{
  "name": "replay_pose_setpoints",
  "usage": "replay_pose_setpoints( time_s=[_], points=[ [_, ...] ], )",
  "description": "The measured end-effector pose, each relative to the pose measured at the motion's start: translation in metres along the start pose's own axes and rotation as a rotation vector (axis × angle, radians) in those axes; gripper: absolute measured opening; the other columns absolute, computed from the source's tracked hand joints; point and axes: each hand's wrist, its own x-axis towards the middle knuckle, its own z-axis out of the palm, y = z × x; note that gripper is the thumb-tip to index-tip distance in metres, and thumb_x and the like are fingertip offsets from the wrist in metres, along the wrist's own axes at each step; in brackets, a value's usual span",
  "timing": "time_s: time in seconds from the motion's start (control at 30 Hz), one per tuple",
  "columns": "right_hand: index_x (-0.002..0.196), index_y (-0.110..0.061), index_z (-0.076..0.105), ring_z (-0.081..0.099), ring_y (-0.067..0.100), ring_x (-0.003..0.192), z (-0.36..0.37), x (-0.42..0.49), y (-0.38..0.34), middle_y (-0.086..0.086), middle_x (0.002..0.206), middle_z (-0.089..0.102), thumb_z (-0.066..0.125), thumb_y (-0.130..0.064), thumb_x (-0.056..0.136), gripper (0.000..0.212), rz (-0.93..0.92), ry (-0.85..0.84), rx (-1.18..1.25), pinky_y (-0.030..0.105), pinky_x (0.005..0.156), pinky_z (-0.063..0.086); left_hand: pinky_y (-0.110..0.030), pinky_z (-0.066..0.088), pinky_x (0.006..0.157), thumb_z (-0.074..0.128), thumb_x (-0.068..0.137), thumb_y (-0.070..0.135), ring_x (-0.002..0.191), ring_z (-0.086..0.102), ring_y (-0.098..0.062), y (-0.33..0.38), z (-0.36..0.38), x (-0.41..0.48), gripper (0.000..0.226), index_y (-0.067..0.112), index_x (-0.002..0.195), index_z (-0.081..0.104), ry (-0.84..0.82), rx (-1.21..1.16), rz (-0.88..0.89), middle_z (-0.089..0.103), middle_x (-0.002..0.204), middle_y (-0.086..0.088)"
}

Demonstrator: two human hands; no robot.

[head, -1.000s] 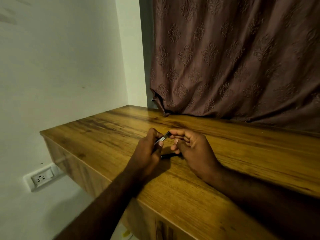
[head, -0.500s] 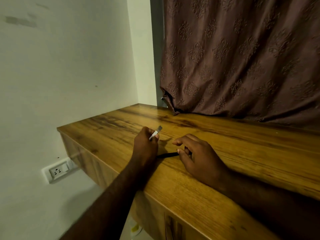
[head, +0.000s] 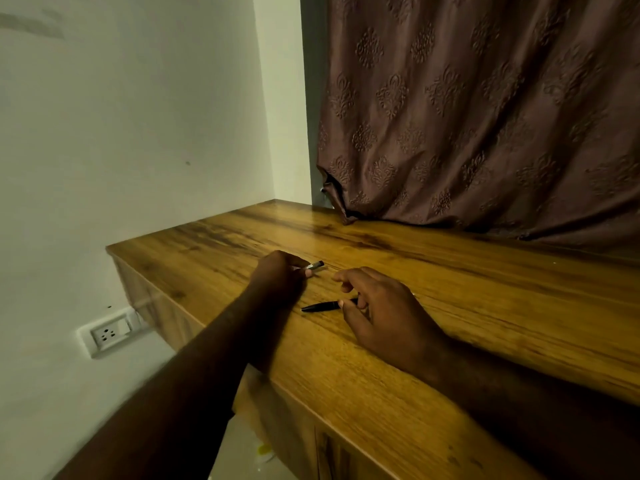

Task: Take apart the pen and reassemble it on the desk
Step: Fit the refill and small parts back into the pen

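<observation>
A slim black pen barrel lies flat on the wooden desk, its tip pointing left. My right hand is over its right end, thumb and a finger pinching it. My left hand is further left and back, low over the desk, pinching a short silver pen part with a dark end that sticks out to the right of my fingers. The two hands are a short way apart.
A brown patterned curtain hangs along the back of the desk and bunches on it. The desk's left edge ends near a white wall with a socket below. Drawer fronts lie under the front edge.
The hands have separated: my left hand carried the silver part away to the left and lowered it towards the desk, while my right hand dropped onto the black barrel lying on the desk.
</observation>
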Motion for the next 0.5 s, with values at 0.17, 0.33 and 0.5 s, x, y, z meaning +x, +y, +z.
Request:
replay_pose_setpoints(
  time_s=[0.17, 0.33, 0.5],
  points=[
    [0.130, -0.033, 0.047, 0.052, -0.003, 0.072, -0.002, -0.001, -0.002, -0.017, 0.102, 0.056, 0.058, -0.028, 0.090, 0.042, 0.024, 0.009, 0.002, 0.018, 0.062, 0.045, -0.036, 0.058, 0.077, 0.077, 0.079, 0.024, 0.085, 0.064, -0.017, -0.005, -0.003, -0.005, 0.055, 0.018, 0.130, 0.057, 0.102, -0.332, -0.090, 0.062, 0.094, -0.001],
    [0.083, -0.027, 0.063, 0.051, 0.003, 0.056, -0.010, 0.003, 0.007, -0.013, 0.066, 0.058, 0.059, -0.036, 0.090, 0.012, 0.098, 0.240, 0.089, 0.028, 0.048, 0.042, -0.033, 0.049, 0.073, 0.064, 0.090, 0.023, 0.075, 0.059, -0.017, -0.005, -0.014, -0.017, 0.014, 0.010, 0.084, 0.066, 0.428, -0.442, -0.136, 0.063, 0.079, -0.006],
    [0.067, -0.022, 0.054, 0.046, 0.002, 0.045, -0.030, 0.007, 0.040, -0.012, 0.050, 0.052, 0.060, -0.033, 0.091, 0.027, 0.246, 0.424, 0.179, 0.020, 0.043, 0.036, -0.026, 0.043, 0.059, 0.060, 0.092, 0.036, 0.063, 0.056, -0.014, 0.004, -0.020, -0.044, 0.035, 0.008, 0.072, 0.067, 0.303, -0.485, -0.056, 0.065, 0.070, -0.010]
  ],
)
